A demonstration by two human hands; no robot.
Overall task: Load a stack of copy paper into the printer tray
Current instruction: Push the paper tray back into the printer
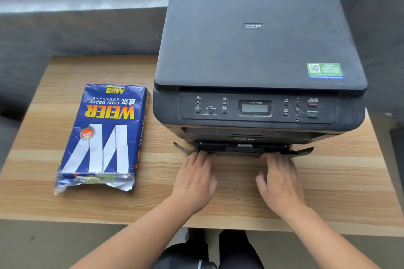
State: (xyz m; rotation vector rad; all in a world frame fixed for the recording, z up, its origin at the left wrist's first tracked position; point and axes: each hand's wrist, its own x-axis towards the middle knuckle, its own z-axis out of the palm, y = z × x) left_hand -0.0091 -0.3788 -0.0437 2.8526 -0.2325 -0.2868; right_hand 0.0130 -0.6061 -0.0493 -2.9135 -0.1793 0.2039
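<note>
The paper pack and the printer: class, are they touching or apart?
Apart. The head view shows a strip of bare wooden table between the paper pack and the printer.

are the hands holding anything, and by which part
Both hands, left and right, have fingertips on the tray's front edge at the printer's base; a closed grip cannot be told.

Printer with its tray at the front, and a pack of copy paper beside it

The dark grey printer (260, 61) has its lid shut; its black tray (242, 147) sits at the bottom front edge, barely sticking out. The blue pack of copy paper (102, 137) lies flat to the printer's left, just apart from it, its near end torn open.
</note>
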